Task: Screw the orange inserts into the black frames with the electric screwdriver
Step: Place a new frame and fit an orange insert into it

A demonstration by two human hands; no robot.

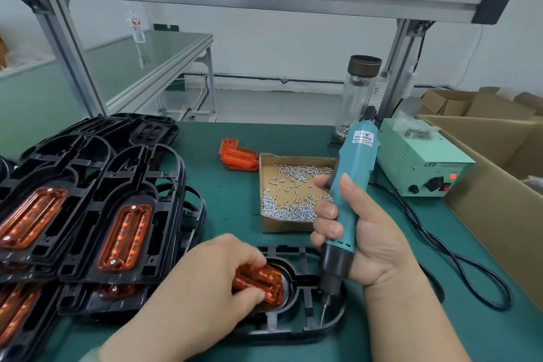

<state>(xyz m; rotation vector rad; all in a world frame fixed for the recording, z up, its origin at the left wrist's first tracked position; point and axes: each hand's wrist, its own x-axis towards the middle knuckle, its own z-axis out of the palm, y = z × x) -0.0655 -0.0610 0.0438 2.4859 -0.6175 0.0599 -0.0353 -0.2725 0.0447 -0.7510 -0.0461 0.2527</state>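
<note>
The left hand (217, 282) pinches the orange insert (260, 281) with curled fingers and holds it in the round-ended opening of the black frame (307, 281), which lies on the counter (235, 200) close to the person. The insert seems not yet fully seated. Its long axis runs from the left hand toward the right.

The right hand (364, 241) is closed around the electric screwdriver (351, 182), which stands nearly upright. Its bit (323, 316) points down inside the frame, just right of the insert's free end and not touching it. I judge this hand must move a little to the left.

The tool's label reads "KEENWISE". Behind it are the box of screws (293, 194) and a power unit (423, 167) marked "LED".
</note>
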